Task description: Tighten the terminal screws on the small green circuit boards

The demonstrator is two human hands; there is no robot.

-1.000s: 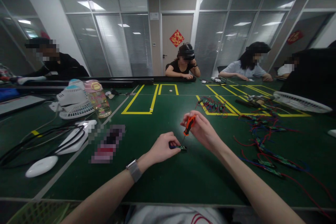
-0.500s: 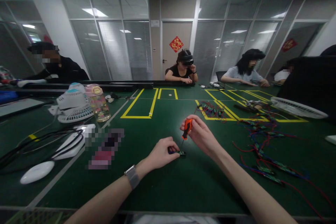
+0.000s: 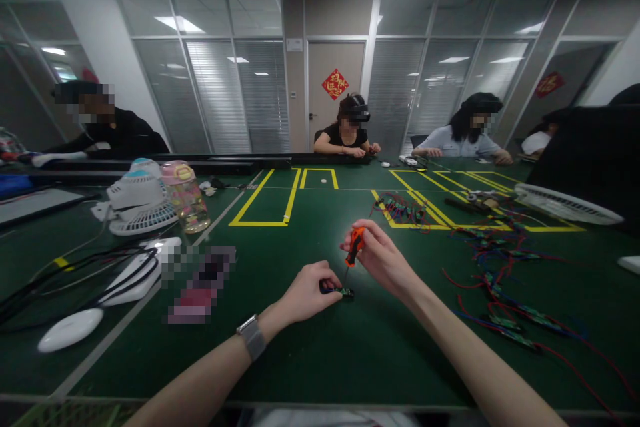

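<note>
Here's the small circuit board [image 3: 347, 293], lying on the green table [image 3: 300, 360], around the middle of its width and well in from the near edge. The left hand [image 3: 307, 291] has it pinched at its left end, thumb and fingers closed in, with something dark tucked beneath the fingers, too small to make out. And in from the right comes the right hand [image 3: 384, 257], fingers wrapped round the orange-and-black handle of a screwdriver [image 3: 355, 247]. It leans slightly, shaft down, tip right at the board; whether it actually touches, the view can't settle.

So the step in hand looks like fine tool work on that board, one hand steadying, the other guiding. The next move calls for a firm left pinch, a well-placed tip and only light pressure, as the board looks small enough to skid.

Moving outward, a wired bundle [image 3: 403, 208] sits beyond the right hand, across the yellow tape [image 3: 260, 223], and more wired boards [image 3: 510, 330] trail red and blue leads toward the right edge. Over to the left stand a bottle [image 3: 185, 199] and a white fan [image 3: 143, 203], and across the far edge, a person [image 3: 347, 137] in a headset.
</note>
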